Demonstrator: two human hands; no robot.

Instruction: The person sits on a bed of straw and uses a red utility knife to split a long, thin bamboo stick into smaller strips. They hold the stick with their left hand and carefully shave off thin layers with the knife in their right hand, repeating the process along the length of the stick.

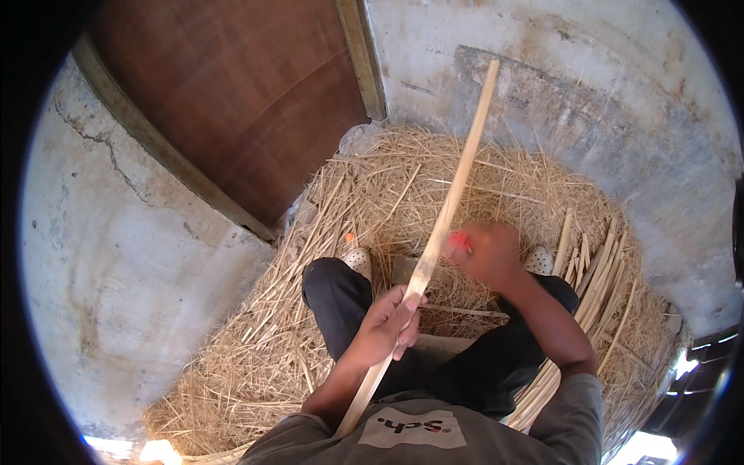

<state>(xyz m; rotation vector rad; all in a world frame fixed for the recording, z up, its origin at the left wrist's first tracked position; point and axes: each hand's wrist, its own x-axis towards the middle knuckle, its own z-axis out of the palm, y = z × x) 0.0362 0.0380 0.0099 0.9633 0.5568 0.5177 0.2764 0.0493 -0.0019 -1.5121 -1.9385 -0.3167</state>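
Note:
My left hand (389,324) is closed around a long, pale strip of split wood or bamboo (453,190). The strip slants from my shirt front up toward the far wall, with its top end raised. Just right of the strip, my right hand (490,252) is closed and smeared by motion. A bright red piece (459,241) shows at its fingers, like the handle of a small tool. Any blade is hidden or too blurred to make out.
Straw-like shavings (263,364) cover the floor around my legs and light shoes (540,261). Several split strips (597,271) lie at my right. A stained wall (620,101) and a brown door (232,93) close in the far side. An orange bit (349,238) lies beside my left shoe.

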